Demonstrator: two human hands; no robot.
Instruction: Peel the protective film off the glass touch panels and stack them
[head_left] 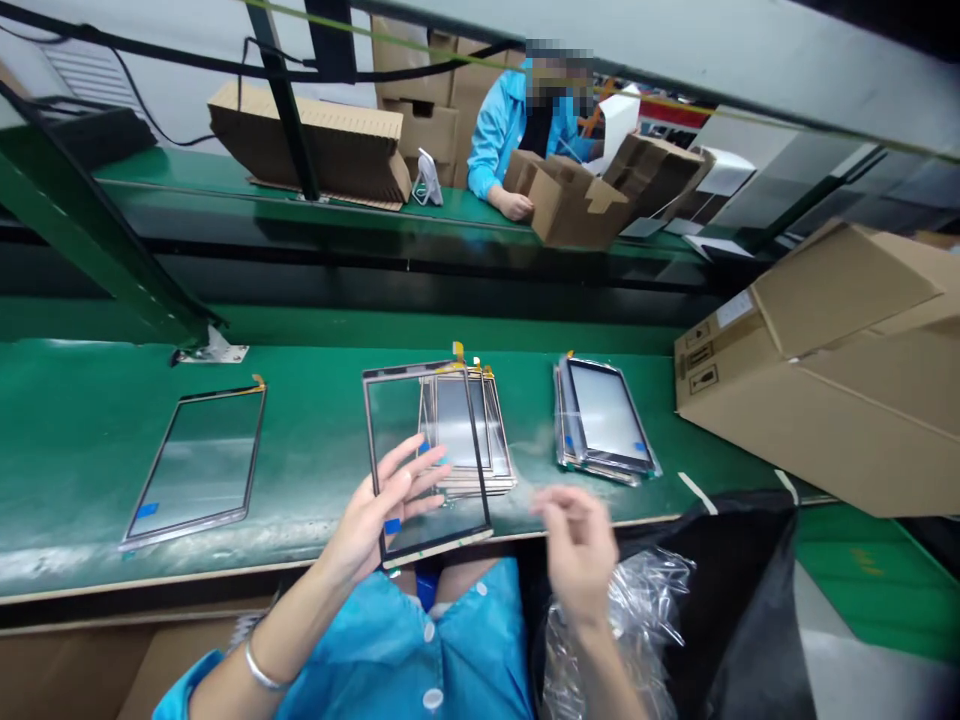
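My left hand (382, 505) holds a glass touch panel (427, 420) with a dark frame by its left side, tilted up over the bench. The fingers show through the clear glass. Behind it lies a stack of similar panels (499, 440), with orange flex tails at the top. My right hand (577, 545), slightly blurred, is raised at the bench edge with its fingers curled together; whether anything small is between them is hidden. To its upper right is another stack of panels (611, 410) in clear film. A single panel (199, 460) with a blue tab lies at left.
Crumpled clear film (645, 620) lies in a black bag (750, 590) hanging at the bench edge. A large cardboard box (840, 350) stands right. A green post (97, 220) rises at left. Across the bench, a person in a blue jacket (499, 120) is beside cardboard boxes (577, 205).
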